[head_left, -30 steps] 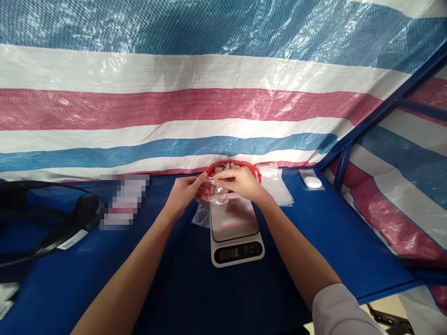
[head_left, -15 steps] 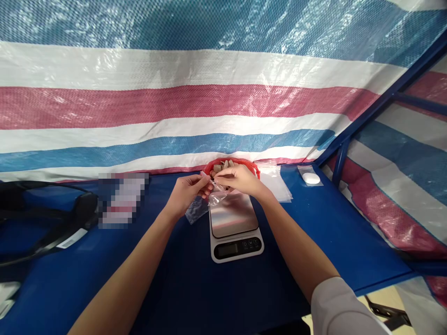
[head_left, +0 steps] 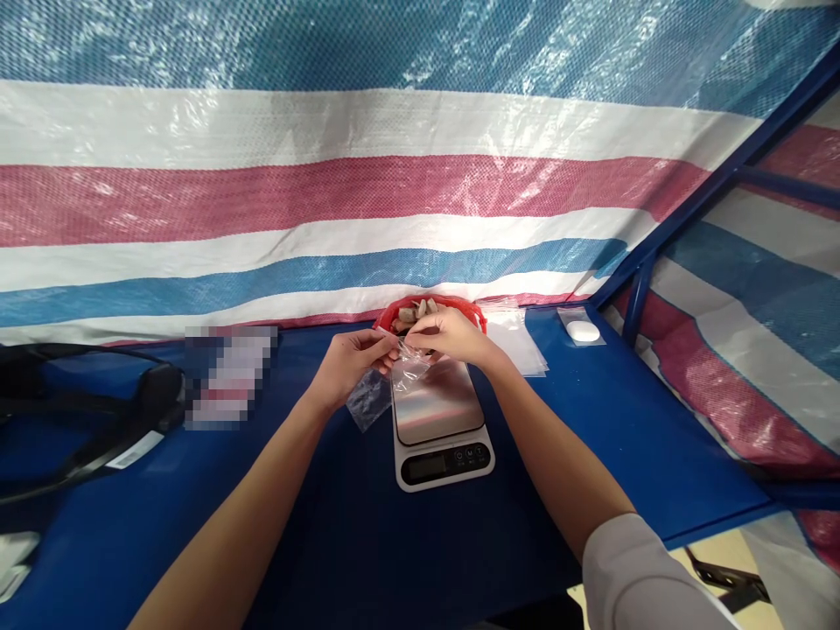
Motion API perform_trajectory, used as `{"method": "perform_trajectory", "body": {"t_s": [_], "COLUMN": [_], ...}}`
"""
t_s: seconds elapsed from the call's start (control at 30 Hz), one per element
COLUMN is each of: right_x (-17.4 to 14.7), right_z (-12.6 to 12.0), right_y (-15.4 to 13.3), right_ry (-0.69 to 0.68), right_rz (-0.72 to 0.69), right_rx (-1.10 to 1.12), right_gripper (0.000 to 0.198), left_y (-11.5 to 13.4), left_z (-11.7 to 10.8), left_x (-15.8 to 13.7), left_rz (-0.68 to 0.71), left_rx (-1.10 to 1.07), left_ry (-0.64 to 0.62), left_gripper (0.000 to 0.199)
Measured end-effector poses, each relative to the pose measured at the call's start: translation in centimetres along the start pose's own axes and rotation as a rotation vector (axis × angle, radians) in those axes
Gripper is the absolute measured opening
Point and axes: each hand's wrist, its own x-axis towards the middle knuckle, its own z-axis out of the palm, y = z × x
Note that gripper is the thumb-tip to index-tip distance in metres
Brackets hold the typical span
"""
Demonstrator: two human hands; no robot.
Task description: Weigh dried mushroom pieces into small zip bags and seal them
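Between my two hands hangs a small clear plastic bag (head_left: pixel 410 366), over the far end of a kitchen scale (head_left: pixel 438 411). My left hand (head_left: pixel 360 360) pinches the bag's left edge, fingers closed. From the other side my right hand (head_left: pixel 451 336) pinches its upper right part with thumb and fingertips. Just behind the hands sits a red bag (head_left: pixel 394 310) holding several beige-brown pieces (head_left: pixel 421 308), partly hidden by my right hand. Another clear plastic bag (head_left: pixel 368 401) lies flat beside the scale, below my left hand. The scale's display looks dark.
A stack of clear bags (head_left: pixel 515 343) lies right of the red bag. Farther right is a small bag with a white rounded item (head_left: pixel 583 331). A black strapped object (head_left: pixel 150 402) lies at left. A striped sheet (head_left: pixel 367 192) hangs behind the blue table (head_left: pixel 630 437).
The clear bag between my hands looks slightly more spread out. Both hands stay in nearly the same place, and the view has shifted a little.
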Motion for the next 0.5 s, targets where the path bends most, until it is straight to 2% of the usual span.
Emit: {"method": "perform_trajectory", "body": {"t_s": [0.13,0.27,0.5], "right_x": [-0.1,-0.1,-0.4], "right_z": [-0.2,-0.4,-0.9], "right_y": [-0.4,-0.4,-0.6], "right_ry": [0.037,0.075,0.084], "right_rz": [0.076,0.091,0.131], "right_rx": [-0.004,0.003,0.032], "right_gripper": [0.013,0.011,0.009], "left_y": [0.5,0.6,0.6], "left_z": [0.1,0.0,-1.8], "left_x": [-0.3,-0.3,0.0], "left_rz": [-0.001,0.031,0.124], "left_rx": [0.048,0.131,0.547], "left_ry": [-0.007,0.043,0.105], "left_gripper": [0.035,0.029,0.022]}}
